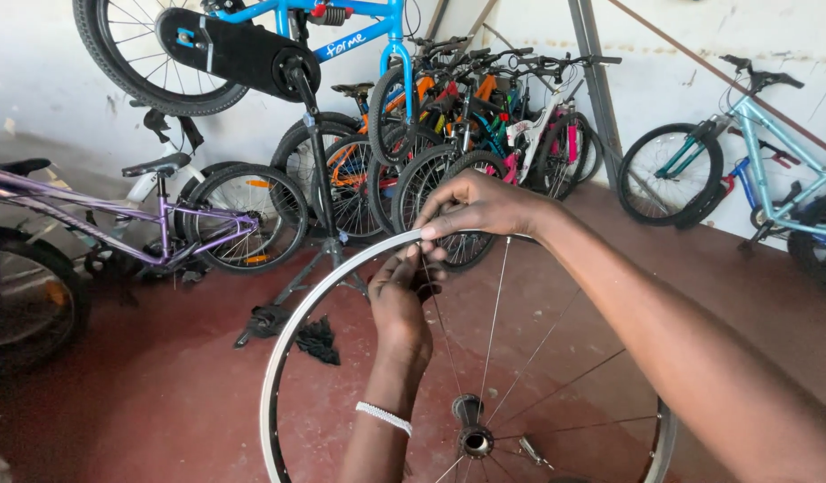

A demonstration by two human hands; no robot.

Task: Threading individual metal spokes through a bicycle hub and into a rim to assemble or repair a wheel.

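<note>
A bare silver bicycle wheel rim [292, 335] with thin spokes and a hub [473, 438] stands upright in front of me. My right hand [480, 207] rests over the top of the rim, fingertips pinched on its edge. My left hand [400, 300] reaches up inside the rim just below, fingers closed around a spoke near where it meets the rim. A white band sits on my left wrist [383, 417].
A blue bicycle [252, 40] hangs on a black repair stand [322, 179]. A purple bicycle [118, 219] stands at the left, a teal one [771, 152] at the right, several more against the back wall. Dark rags [316, 340] lie on the red floor.
</note>
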